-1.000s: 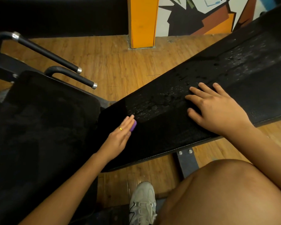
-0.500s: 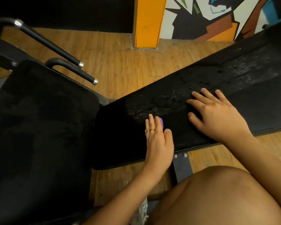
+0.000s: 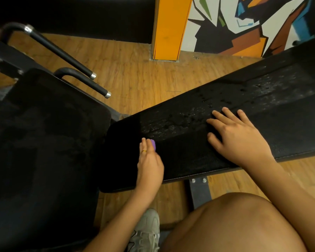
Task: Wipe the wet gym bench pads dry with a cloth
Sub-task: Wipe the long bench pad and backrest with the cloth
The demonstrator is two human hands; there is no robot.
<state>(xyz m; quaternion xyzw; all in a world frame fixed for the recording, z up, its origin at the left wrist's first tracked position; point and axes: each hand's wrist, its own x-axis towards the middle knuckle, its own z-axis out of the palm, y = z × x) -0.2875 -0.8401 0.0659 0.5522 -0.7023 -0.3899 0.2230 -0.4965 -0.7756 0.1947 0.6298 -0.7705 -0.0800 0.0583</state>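
Left hand (image 3: 149,166): fingers straight, pressed purple cloth (image 3: 153,143) near bench pad's (image 3: 185,157) left end.
Right hand (image 3: 238,139): flat, fingers spread, mid-pad.

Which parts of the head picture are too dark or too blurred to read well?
Head view: the square black seat pad is underexposed, almost without detail; on the long black bench pad only wet droplets glint; the left hand, on a small purple cloth, is slightly motion-blurred; the right hand is sharp.

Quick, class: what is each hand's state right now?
Left hand: open, pressing a purple cloth onto the bench pad.
Right hand: open, flat on the pad, holding nothing.
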